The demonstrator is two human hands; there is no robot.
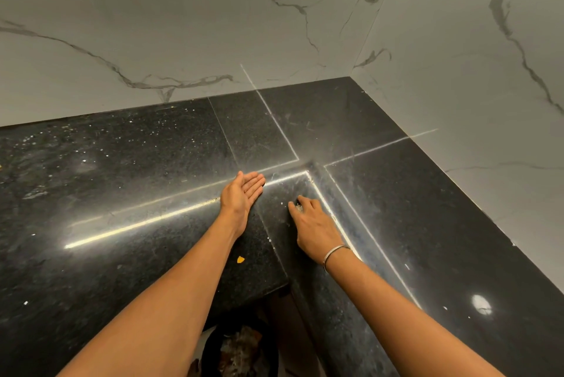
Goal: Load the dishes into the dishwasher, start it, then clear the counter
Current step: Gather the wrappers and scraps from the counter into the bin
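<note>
My right hand (312,224) has its fingers (305,201) curled on white crumbs (299,209) on the black table (137,163), just right of my cupped left hand (241,195) with its straight, empty fingers (254,182), so I judge a loose pinch could scatter grains past that palm.

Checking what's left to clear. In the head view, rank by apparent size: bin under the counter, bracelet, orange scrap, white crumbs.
1. Bin, though partly hidden.
2. Bracelet.
3. Orange scrap and white crumbs: about alike; the right hand covers part of the crumbs, so unranked.
</note>
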